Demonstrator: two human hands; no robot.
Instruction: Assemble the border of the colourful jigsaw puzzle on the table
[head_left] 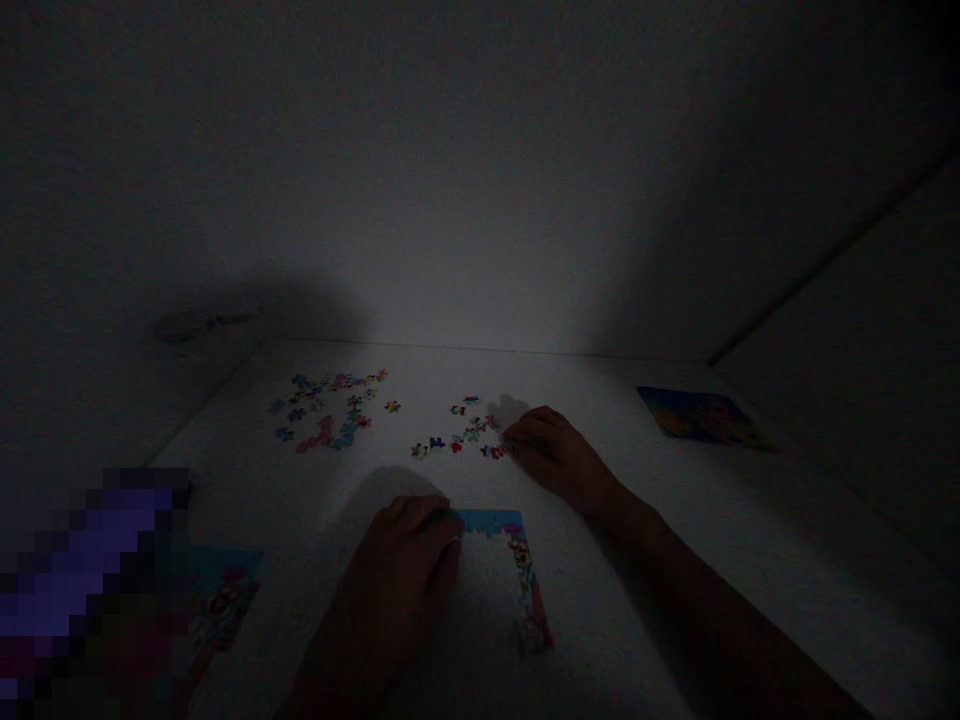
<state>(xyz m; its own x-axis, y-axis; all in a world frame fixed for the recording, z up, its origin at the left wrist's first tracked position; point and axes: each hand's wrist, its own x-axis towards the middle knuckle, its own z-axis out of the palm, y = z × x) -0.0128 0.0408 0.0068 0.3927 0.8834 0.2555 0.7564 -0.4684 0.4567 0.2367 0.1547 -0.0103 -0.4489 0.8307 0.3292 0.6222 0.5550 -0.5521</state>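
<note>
The scene is very dim. A partly joined jigsaw puzzle [526,580] lies on the white table, with a blue top strip and a colourful right side. My left hand [409,555] rests over its upper left end, fingers curled and thumb drawn in; whatever lies under the fingertips is hidden. Farther out, my right hand [551,450] reaches into a small group of loose puzzle pieces [474,430]. Its fingertips are pressed together at the right end of this group, around a puzzle piece that is mostly covered.
A larger spread of loose pieces [337,410] lies at the back left. On the right is a flat blue and yellow picture [701,415]. Another colourful picture [221,605] lies at lower left, beside a pixelated purple patch. Walls border the table behind and at both sides.
</note>
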